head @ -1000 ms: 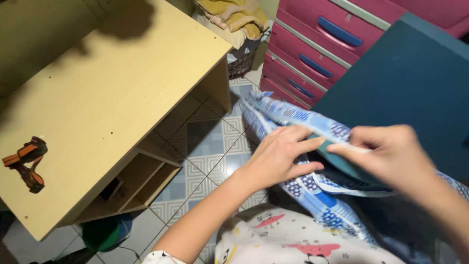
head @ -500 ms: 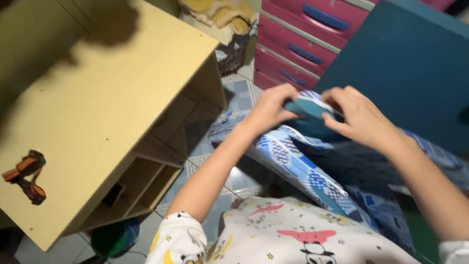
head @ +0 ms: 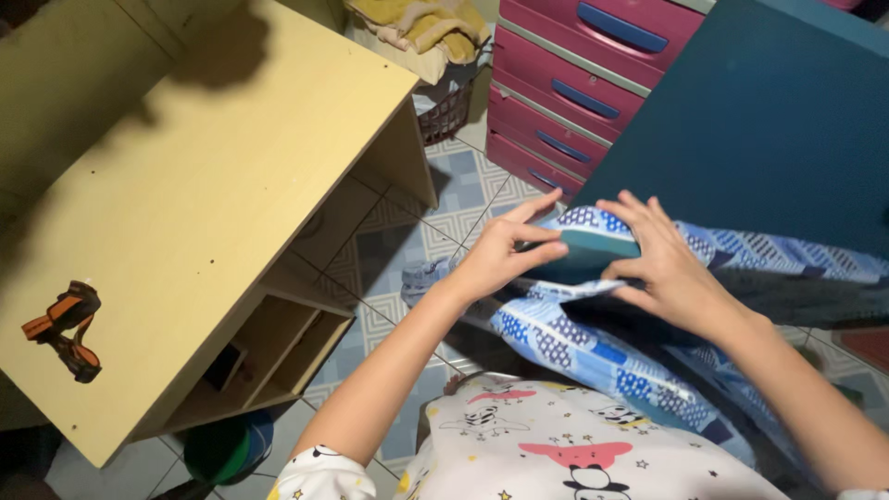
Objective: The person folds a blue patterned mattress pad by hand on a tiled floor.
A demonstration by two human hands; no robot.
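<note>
Two hands, left (head: pixel 505 255) and right (head: pixel 662 264), grasp one patterned sheet (head: pixel 593 347) over one mattress corner (head: pixel 593 248).

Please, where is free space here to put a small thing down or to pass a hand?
The wooden desk top is mostly bare; only an orange-and-black strap lies near its left edge. Tiled floor shows between desk and pink drawers. It is crowded at the mattress corner, where left hand, right hand and patterned sheet meet.
</note>
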